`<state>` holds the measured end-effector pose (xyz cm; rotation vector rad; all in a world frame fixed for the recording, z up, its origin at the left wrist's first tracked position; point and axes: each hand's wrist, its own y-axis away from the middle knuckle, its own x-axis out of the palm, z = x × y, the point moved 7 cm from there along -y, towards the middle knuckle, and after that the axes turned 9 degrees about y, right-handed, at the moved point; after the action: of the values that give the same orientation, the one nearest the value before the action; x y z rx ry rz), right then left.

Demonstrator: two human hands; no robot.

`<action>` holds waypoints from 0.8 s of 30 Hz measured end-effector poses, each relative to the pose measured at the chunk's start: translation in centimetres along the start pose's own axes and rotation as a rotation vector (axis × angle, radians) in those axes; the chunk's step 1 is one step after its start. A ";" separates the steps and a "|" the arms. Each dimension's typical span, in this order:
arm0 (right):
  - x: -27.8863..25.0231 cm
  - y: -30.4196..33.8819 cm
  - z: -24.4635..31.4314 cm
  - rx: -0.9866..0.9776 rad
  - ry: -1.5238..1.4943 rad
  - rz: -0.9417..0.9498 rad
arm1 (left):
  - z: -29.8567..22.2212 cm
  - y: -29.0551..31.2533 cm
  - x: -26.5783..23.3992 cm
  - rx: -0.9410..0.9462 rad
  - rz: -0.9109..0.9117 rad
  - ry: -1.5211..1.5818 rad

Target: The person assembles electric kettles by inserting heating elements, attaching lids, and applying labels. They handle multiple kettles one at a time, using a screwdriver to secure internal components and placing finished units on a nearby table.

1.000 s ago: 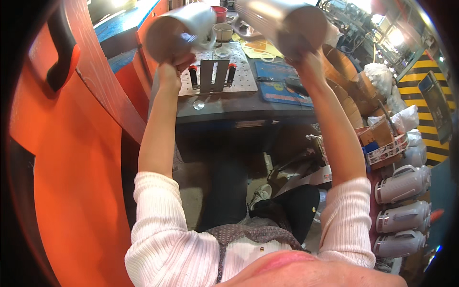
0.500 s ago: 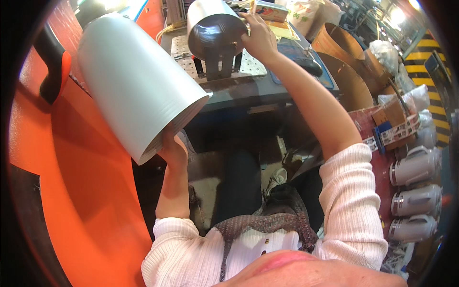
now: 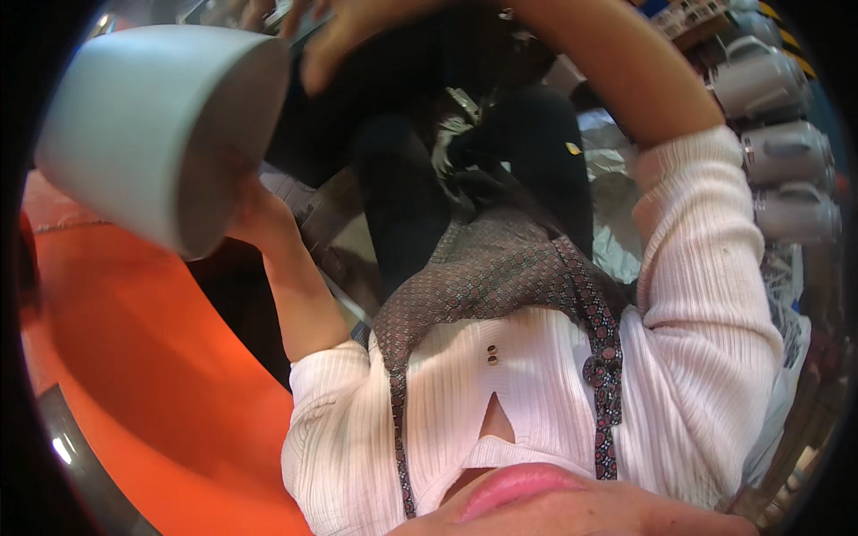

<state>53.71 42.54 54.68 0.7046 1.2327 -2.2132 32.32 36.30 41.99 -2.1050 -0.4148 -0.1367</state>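
As it is held aloft at far left, 1 pale grey shell [image 3: 125, 116] turns its open mouth rightward.
Long axis: roughly crosswise; left hand [image 3: 257, 212], nearer of 2, inside mouth, fingers hidden, grip cannot be told; right hand [image 3: 349, 36], blurred, fingers apart, beyond upper rim.

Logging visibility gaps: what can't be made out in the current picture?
Head view:
Left hand: finger placement lost in shadow and blur inside the grey cylinder.
Right hand: blurred, partly cut off by the upper edge.
Cylinder's far end: turned away, hidden by its own wall.
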 end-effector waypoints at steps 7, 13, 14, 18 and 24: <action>-4.4 22.2 5.5 0.196 0.513 -0.438 | 0.2 4.6 5.7 -0.407 0.160 0.221; -2.2 40.7 15.4 0.532 1.128 -0.083 | 2.4 5.4 17.7 -0.736 0.432 0.322; -3.9 44.7 18.8 0.703 1.181 -0.144 | 2.2 5.8 19.9 -0.785 0.483 0.331; -10.1 64.8 41.7 1.409 1.345 -1.063 | -0.1 6.8 25.8 -0.942 0.562 0.316; 4.7 88.0 65.4 2.795 1.372 -1.048 | -1.5 7.2 29.3 -0.911 0.888 0.258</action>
<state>94.62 -55.65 27.88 -0.8760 1.1994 0.6693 62.29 38.53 44.57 -2.8844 0.9154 -0.0705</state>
